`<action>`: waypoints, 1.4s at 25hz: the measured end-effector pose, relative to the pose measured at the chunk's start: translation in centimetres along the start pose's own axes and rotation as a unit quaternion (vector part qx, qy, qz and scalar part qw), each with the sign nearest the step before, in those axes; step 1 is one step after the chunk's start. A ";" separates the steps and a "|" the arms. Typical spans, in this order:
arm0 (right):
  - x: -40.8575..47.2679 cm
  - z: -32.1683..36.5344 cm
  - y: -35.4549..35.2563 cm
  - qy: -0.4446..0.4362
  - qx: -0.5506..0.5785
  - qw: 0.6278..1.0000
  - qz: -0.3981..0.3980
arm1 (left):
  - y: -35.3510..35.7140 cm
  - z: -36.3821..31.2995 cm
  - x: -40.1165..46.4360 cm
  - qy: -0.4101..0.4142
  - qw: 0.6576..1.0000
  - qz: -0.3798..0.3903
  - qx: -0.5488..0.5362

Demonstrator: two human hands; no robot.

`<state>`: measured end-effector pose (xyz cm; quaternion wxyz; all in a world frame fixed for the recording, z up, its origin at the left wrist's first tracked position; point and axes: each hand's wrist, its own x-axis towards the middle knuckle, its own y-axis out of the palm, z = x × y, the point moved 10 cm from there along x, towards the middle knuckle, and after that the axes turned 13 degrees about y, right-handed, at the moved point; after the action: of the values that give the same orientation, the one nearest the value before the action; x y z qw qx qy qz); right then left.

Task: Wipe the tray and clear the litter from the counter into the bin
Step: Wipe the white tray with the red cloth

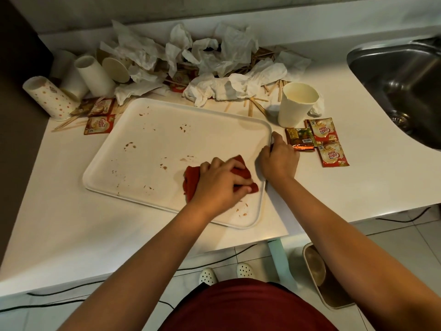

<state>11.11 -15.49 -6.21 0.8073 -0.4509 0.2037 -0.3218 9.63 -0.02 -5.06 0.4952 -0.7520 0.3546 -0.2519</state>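
Partly hidden items first: the red cloth shows only at its edges, its middle covered by the left hand; the bin on the floor is cut across by the right forearm, so only its rim and part of its inside can be seen; the sink runs out of view at the right edge; and the heap of crumpled tissues buries much of the wooden stirrers beneath it. The tray is white, rectangular with rounded corners, lying flat on the white counter and marked with scattered brown spots and smears, most of them left of and just in front of the cloth. The left hand presses down on the cloth with fingers curled over it, at the tray's near right portion. The right hand grips the tray's right rim, fingers wrapped over the edge, just beside the cloth. Behind the tray lie toppled paper cups at the left and an upright paper cup at the right. Creamer sachets lie just right of the right hand, more sachets sit off the tray's far left corner.
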 end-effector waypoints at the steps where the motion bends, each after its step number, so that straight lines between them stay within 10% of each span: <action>1: 0.0 0.0 -0.1 -0.001 0.003 1.000 -0.003 | 0.4 -0.9 -0.5 0.021 1.000 0.015 -0.005; 7: 0.0 -0.2 -0.2 0.001 0.028 1.000 -0.008 | 0.8 -1.5 -3.9 0.075 0.992 0.060 -0.080; 14: -0.1 0.0 -0.1 0.003 0.024 1.000 -0.009 | -2.6 4.4 -1.8 -0.082 0.995 -0.053 -0.018; 21: 0.0 -0.1 -0.1 -0.003 0.017 1.000 -0.018 | 0.9 -3.1 -1.3 0.049 0.998 0.041 -0.024; 30: -0.2 0.1 -0.2 -0.004 0.018 1.000 -0.009 | -1.5 2.8 -5.6 0.016 0.990 0.133 -0.040; 35: -0.5 0.3 -0.5 -0.004 0.012 1.000 -0.014 | -4.8 9.8 -7.5 -0.101 0.994 -0.003 -0.047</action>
<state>10.75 -15.16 -5.57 0.8088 -0.4455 0.1904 -0.3334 13.45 12.63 -4.62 0.4916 -0.7973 0.3119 -0.1591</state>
